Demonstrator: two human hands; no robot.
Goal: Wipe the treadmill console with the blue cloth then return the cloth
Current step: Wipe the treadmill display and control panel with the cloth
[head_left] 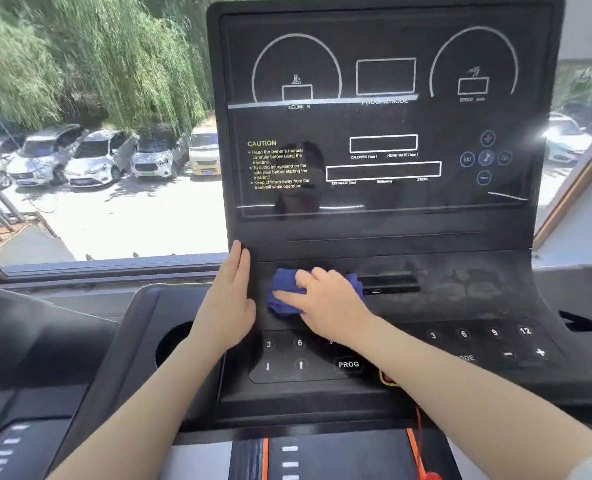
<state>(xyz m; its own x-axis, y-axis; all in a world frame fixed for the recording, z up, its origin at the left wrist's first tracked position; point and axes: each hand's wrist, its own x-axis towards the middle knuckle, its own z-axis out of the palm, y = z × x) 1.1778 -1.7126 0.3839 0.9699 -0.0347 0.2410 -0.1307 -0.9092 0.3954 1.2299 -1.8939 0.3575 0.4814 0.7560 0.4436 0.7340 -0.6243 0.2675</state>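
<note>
The black treadmill console (384, 133) fills the upper middle of the view, with a glossy display above and a dusty shelf below it. A bunched blue cloth (284, 289) lies on the left part of that shelf. My right hand (325, 299) lies on top of the cloth with fingers spread and slightly bent, pressing it against the surface. My left hand (230, 292) rests flat with straight fingers along the console's left edge, just left of the cloth. Part of the cloth is hidden under my right hand.
Keypads with numbers, arrows and a PROG button (348, 364) sit below the shelf. A red safety cord (422, 448) hangs at the console's lower edge. A round cup holder (175, 348) is at left. A window behind looks onto parked cars (97, 157).
</note>
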